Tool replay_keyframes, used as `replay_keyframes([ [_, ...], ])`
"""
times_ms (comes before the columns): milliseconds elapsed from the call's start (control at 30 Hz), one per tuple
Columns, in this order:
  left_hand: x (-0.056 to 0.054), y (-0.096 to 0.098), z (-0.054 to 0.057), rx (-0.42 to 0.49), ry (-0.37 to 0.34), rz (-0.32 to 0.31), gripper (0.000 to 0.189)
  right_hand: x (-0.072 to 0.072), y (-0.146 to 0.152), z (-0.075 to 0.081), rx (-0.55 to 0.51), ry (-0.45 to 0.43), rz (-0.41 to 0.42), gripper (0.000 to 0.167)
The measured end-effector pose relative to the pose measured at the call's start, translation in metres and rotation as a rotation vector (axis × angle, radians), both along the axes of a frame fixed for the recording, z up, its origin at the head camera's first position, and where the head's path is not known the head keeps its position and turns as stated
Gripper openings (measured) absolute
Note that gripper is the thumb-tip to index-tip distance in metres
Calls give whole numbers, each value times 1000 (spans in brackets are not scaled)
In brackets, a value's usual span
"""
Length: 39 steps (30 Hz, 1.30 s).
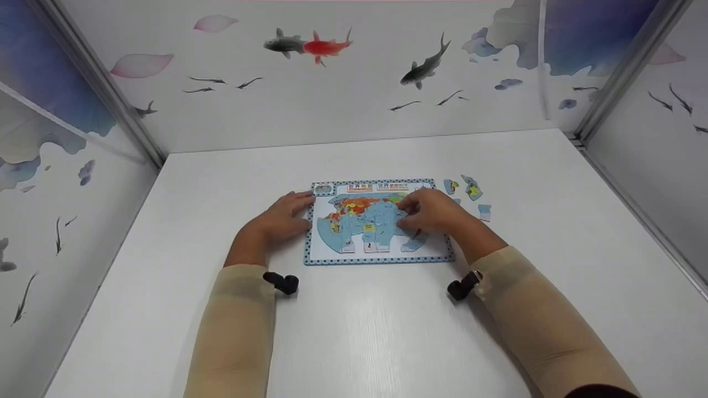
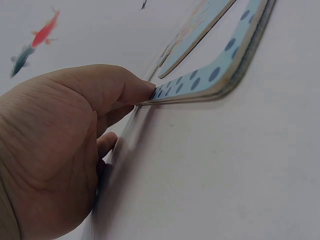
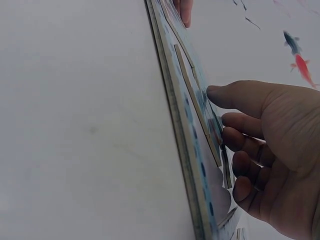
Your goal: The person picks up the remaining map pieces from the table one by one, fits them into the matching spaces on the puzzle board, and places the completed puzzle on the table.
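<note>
The left grip rests loosely against the left edge of the puzzle board, and the right grip is narrow over the map near the board's right edge, but I can't tell if it pinches a piece. The board lies on the counter, in from its far edge, and a hard push with too little holding could make it slide and pop the map apart. A careless swing of the right grip could bump the loose pieces near the board's far right corner.

White walls with painted fish
</note>
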State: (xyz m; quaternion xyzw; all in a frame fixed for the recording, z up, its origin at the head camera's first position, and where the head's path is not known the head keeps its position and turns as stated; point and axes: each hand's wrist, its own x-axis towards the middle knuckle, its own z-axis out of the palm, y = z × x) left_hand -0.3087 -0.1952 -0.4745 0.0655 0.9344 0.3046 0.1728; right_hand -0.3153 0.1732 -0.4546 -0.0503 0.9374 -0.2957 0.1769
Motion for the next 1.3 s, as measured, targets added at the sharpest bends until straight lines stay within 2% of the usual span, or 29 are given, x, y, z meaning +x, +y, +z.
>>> replay_keyframes([
  [567, 2, 0, 1, 7, 1, 8, 72, 0, -2, 3, 2, -45, -24, 50],
  [767, 2, 0, 2, -2, -6, 15, 72, 1, -3, 4, 2, -42, -24, 53],
  [1300, 1, 2, -1, 14, -10, 35, 73, 3, 2, 1, -20, 10, 12, 43],
])
